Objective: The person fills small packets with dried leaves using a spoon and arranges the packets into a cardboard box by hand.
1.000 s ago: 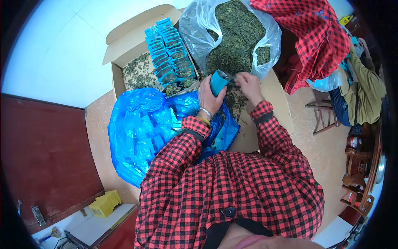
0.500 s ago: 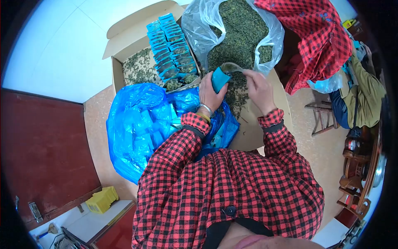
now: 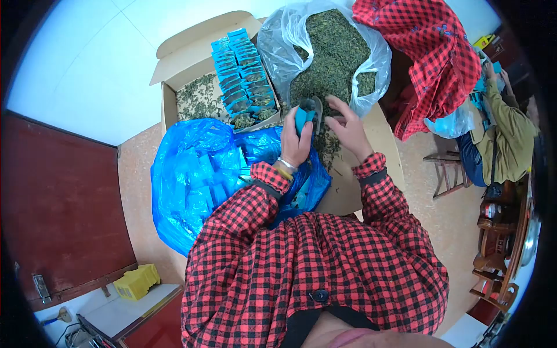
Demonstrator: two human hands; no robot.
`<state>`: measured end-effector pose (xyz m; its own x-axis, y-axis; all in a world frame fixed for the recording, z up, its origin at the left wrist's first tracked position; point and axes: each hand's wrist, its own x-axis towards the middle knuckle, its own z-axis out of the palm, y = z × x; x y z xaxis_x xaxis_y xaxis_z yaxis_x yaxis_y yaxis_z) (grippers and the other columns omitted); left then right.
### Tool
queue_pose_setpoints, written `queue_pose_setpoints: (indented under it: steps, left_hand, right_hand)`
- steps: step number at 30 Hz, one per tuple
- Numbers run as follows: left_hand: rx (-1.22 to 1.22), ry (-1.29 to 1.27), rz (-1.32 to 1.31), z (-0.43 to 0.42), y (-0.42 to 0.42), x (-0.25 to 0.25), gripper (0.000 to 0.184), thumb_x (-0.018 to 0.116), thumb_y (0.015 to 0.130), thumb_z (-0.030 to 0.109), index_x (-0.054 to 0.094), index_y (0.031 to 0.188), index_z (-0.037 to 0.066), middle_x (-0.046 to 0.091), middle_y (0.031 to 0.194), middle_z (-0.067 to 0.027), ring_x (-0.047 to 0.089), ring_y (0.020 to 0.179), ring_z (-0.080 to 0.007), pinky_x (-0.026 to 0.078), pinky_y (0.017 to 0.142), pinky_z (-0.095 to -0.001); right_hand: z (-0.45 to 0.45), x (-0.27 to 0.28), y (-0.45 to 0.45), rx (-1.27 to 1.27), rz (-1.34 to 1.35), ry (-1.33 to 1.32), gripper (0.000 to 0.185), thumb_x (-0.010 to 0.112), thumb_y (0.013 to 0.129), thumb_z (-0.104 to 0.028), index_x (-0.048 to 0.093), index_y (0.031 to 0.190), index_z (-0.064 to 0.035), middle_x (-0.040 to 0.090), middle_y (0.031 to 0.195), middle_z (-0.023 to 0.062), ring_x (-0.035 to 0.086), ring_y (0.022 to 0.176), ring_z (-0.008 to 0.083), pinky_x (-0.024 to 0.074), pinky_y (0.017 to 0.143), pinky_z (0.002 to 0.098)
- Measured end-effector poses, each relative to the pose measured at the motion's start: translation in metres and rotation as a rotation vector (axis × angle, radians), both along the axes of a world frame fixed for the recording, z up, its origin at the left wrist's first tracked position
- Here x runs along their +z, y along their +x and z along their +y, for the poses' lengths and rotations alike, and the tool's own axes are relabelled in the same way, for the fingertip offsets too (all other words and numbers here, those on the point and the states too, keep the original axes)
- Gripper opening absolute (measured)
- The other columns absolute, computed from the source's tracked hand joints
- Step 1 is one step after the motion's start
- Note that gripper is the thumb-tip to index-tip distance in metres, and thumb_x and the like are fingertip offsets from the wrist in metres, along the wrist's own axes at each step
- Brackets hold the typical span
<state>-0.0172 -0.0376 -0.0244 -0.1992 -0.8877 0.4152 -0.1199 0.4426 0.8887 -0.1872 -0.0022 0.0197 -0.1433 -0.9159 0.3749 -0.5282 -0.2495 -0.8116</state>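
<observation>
My left hand (image 3: 297,146) is closed around a small teal packet (image 3: 302,117), held upright with its mouth facing up. A curved, see-through scoop (image 3: 318,111) stands against the packet's right side; I cannot tell what supports it. Just to the right, my right hand (image 3: 351,132) has its fingers apart, with nothing visible between them. Beyond both hands lies a large heap of dried green leaves (image 3: 333,55) in a clear plastic bag (image 3: 277,46). Several filled teal packets (image 3: 246,75) stand in two rows inside a cardboard box (image 3: 169,107).
A blue plastic bag (image 3: 188,177) with teal packets inside lies by my left forearm. Loose leaves are scattered over the cardboard (image 3: 377,151). At the right, another person (image 3: 510,133) in an olive top sits near a wooden stool (image 3: 447,174). Red checked cloth (image 3: 432,64) hangs beyond.
My right hand has let go of the scoop and opened its fingers. The scoop has gone from tilted over the packet's mouth to upright beside it. The packet is now more upright.
</observation>
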Motion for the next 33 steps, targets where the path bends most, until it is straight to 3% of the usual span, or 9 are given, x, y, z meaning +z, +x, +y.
queue_pose_setpoints:
  steps: [2, 6, 10, 15, 18, 21, 23, 27, 33]
  left_hand:
    - [-0.149, 0.120, 0.118, 0.012, 0.004, 0.023, 0.051, 0.057, 0.094, 0.024, 0.044, 0.134, -0.003, 0.055, 0.125, -0.0249, 0.054, 0.114, -0.0397, 0.043, 0.098, -0.0417]
    - [-0.254, 0.053, 0.186, 0.026, 0.018, 0.053, 0.048, 0.054, 0.094, 0.023, 0.046, 0.134, -0.003, 0.056, 0.123, -0.0242, 0.056, 0.112, -0.0390, 0.044, 0.097, -0.0404]
    - [-0.118, -0.285, -0.051, 0.019, 0.043, 0.053, 0.049, 0.058, 0.092, 0.021, 0.047, 0.132, -0.003, 0.057, 0.122, -0.0235, 0.057, 0.111, -0.0398, 0.045, 0.097, -0.0398]
    - [0.003, -0.190, -0.229, 0.039, 0.072, 0.037, 0.044, 0.060, 0.093, 0.018, 0.049, 0.131, -0.001, 0.058, 0.123, -0.0212, 0.057, 0.114, -0.0351, 0.045, 0.097, -0.0381]
    - [0.025, 0.074, -0.242, 0.047, 0.079, 0.033, 0.045, 0.064, 0.090, 0.019, 0.050, 0.129, -0.001, 0.061, 0.119, -0.0223, 0.060, 0.110, -0.0366, 0.047, 0.094, -0.0389]
    - [0.033, 0.018, -0.216, 0.049, 0.082, 0.037, 0.047, 0.064, 0.089, 0.019, 0.049, 0.129, -0.002, 0.059, 0.119, -0.0249, 0.058, 0.111, -0.0408, 0.047, 0.093, -0.0422]
    - [0.029, -0.019, -0.204, 0.050, 0.084, 0.035, 0.048, 0.065, 0.088, 0.019, 0.048, 0.129, -0.002, 0.058, 0.120, -0.0262, 0.057, 0.111, -0.0430, 0.047, 0.093, -0.0439]
    - [0.005, 0.147, -0.321, 0.042, 0.088, 0.023, 0.046, 0.064, 0.089, 0.019, 0.049, 0.128, -0.001, 0.059, 0.116, -0.0273, 0.058, 0.108, -0.0440, 0.048, 0.091, -0.0451]
    - [0.070, 0.016, -0.212, 0.056, 0.092, 0.012, 0.031, 0.065, 0.091, 0.019, 0.056, 0.114, 0.000, 0.065, 0.100, -0.0188, 0.065, 0.091, -0.0316, 0.050, 0.077, -0.0401]
  right_hand:
    - [0.001, 0.021, 0.006, 0.091, -0.175, 0.027, 0.045, 0.064, 0.089, -0.011, 0.054, 0.132, -0.0064, 0.059, 0.130, 0.0096, 0.061, 0.095, 0.0126, 0.0493, 0.073, 0.0298]
    - [-0.002, 0.051, 0.013, 0.488, -0.384, 0.292, 0.047, 0.065, 0.088, -0.008, 0.051, 0.133, -0.0044, 0.059, 0.129, 0.0085, 0.060, 0.098, 0.0111, 0.0499, 0.078, 0.0277]
    - [0.003, 0.046, 0.033, 0.466, -0.335, 0.143, 0.043, 0.064, 0.087, -0.003, 0.053, 0.128, -0.0029, 0.063, 0.120, 0.0063, 0.060, 0.100, 0.0107, 0.0491, 0.084, 0.0253]
    - [0.012, 0.011, 0.051, 0.351, -0.275, 0.279, 0.040, 0.063, 0.087, -0.001, 0.053, 0.126, -0.0017, 0.066, 0.112, 0.0051, 0.061, 0.101, 0.0111, 0.0487, 0.087, 0.0260]
    - [0.008, -0.016, 0.056, 0.339, -0.211, 0.245, 0.040, 0.064, 0.088, -0.001, 0.053, 0.126, -0.0012, 0.066, 0.110, 0.0054, 0.062, 0.097, 0.0110, 0.0495, 0.084, 0.0261]
    - [0.021, 0.009, 0.068, 0.275, -0.190, 0.269, 0.037, 0.067, 0.086, -0.007, 0.057, 0.121, -0.0005, 0.069, 0.107, 0.0101, 0.066, 0.098, 0.0182, 0.0521, 0.087, 0.0320]
    - [0.019, -0.011, 0.069, 0.299, -0.215, 0.266, 0.036, 0.067, 0.086, -0.008, 0.057, 0.120, -0.0007, 0.069, 0.106, 0.0106, 0.067, 0.097, 0.0187, 0.0524, 0.086, 0.0323]
    - [0.010, -0.011, 0.072, 0.333, -0.214, 0.207, 0.036, 0.067, 0.086, -0.009, 0.058, 0.119, -0.0009, 0.068, 0.105, 0.0121, 0.067, 0.096, 0.0200, 0.0529, 0.084, 0.0327]
    - [0.014, -0.040, 0.074, 0.389, -0.125, 0.260, 0.040, 0.067, 0.086, -0.012, 0.055, 0.122, -0.0005, 0.068, 0.106, 0.0137, 0.068, 0.096, 0.0221, 0.0533, 0.081, 0.0320]
